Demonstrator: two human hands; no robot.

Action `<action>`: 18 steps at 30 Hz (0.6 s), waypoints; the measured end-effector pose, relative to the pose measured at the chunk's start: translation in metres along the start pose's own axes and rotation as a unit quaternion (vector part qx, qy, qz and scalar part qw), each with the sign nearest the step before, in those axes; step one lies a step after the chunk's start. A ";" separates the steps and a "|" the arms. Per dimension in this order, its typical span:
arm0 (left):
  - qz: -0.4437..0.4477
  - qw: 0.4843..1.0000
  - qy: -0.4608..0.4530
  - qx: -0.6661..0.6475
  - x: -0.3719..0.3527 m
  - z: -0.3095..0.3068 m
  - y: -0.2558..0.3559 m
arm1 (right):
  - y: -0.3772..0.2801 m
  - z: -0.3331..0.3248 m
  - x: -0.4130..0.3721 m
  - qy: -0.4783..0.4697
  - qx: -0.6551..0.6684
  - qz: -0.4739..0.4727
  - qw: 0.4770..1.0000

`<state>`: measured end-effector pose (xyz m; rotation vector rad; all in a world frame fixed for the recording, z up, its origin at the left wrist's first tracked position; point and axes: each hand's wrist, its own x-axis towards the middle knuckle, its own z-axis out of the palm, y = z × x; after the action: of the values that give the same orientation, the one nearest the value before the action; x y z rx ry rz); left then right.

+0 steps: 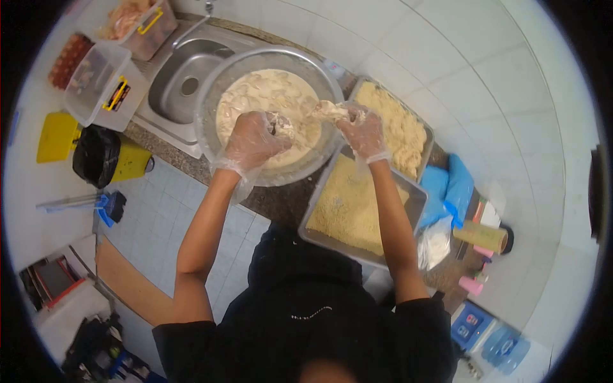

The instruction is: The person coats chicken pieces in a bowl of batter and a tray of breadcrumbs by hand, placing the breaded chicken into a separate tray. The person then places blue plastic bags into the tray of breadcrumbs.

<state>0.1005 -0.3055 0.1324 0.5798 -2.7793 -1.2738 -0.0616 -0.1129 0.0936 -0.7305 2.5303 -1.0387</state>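
A large round metal bowl point(211, 153) holds pale, creamy batter with chicken pieces point(265, 86). Over the bowl's lower part is my left hand point(255, 140), in a clear plastic glove, its fingers closed round a batter-coated piece. My right hand point(363, 131), gloved too, is above the bowl's right rim and pinches another coated piece point(331, 111) that extends left over the batter. Below my right wrist lies a grey tray point(308, 231) of yellowish crumbs point(348, 204). Behind it a second tray point(429, 137) is filled with breaded pieces point(399, 131).
A steel sink point(172, 96) adjoins the bowl's left side. Plastic tubs point(96, 89) stand farther left, above a yellow bin point(131, 159) on the floor. Blue bags point(447, 188) and a plastic-wrap roll point(479, 236) lie right of the trays. A tiled wall point(460, 70) runs behind.
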 end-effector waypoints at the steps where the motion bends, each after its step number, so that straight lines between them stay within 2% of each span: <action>1: 0.020 0.999 0.007 -0.038 -0.008 0.004 0.019 | 0.001 -0.016 -0.022 0.021 -0.003 -0.035 0.999; 2: 0.040 0.996 0.012 -0.078 -0.017 0.010 0.037 | 0.002 -0.031 -0.046 0.030 -0.004 -0.015 0.999; 3: 0.047 0.996 -0.007 -0.080 -0.025 0.018 0.054 | 0.004 -0.047 -0.067 0.025 -0.012 -0.058 0.998; 4: 0.013 0.995 -0.045 -0.087 -0.032 0.024 0.071 | 0.010 -0.058 -0.085 0.020 -0.020 -0.103 0.994; 5: -0.021 0.992 -0.082 -0.091 -0.038 0.033 0.082 | 0.028 -0.063 -0.101 0.030 -0.020 -0.090 0.995; 7: -0.016 0.985 -0.119 -0.121 -0.040 0.082 0.076 | 0.070 -0.068 -0.130 -0.044 -0.056 -0.056 0.996; 8: -0.004 0.978 -0.159 -0.137 -0.037 0.111 0.070 | 0.070 -0.079 -0.141 -0.117 -0.119 0.007 0.986; 9: 0.009 0.968 -0.199 -0.152 -0.032 0.141 0.065 | 0.088 -0.078 -0.146 -0.110 -0.116 0.015 0.987; 11: 0.013 0.977 -0.212 -0.029 -0.016 0.201 0.054 | 0.154 -0.056 -0.151 -0.211 -0.137 0.107 0.962; 12: 0.018 0.975 -0.218 -0.025 -0.004 0.232 0.043 | 0.196 -0.040 -0.154 -0.205 -0.133 0.112 0.963; 13: 0.023 0.970 -0.244 0.001 0.008 0.262 0.030 | 0.242 -0.021 -0.157 -0.159 -0.183 0.120 0.963; 14: 0.027 0.963 -0.268 0.028 0.016 0.286 0.023 | 0.268 -0.014 -0.158 -0.113 -0.234 0.126 0.957; 15: 0.031 0.962 -0.269 0.030 0.021 0.300 0.017 | 0.271 -0.024 -0.155 -0.109 -0.233 0.127 0.958; 17: 0.093 0.983 -0.152 0.053 0.025 0.315 0.007 | 0.269 -0.042 -0.155 -0.060 -0.234 0.138 0.961; 18: 0.074 0.980 -0.142 0.115 0.026 0.313 0.014 | 0.276 -0.037 -0.159 -0.059 -0.227 0.144 0.961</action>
<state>0.0157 -0.0793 -0.0689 0.2032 -3.1603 -1.0910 -0.0417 0.1652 -0.0653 -0.4880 2.6885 -0.3094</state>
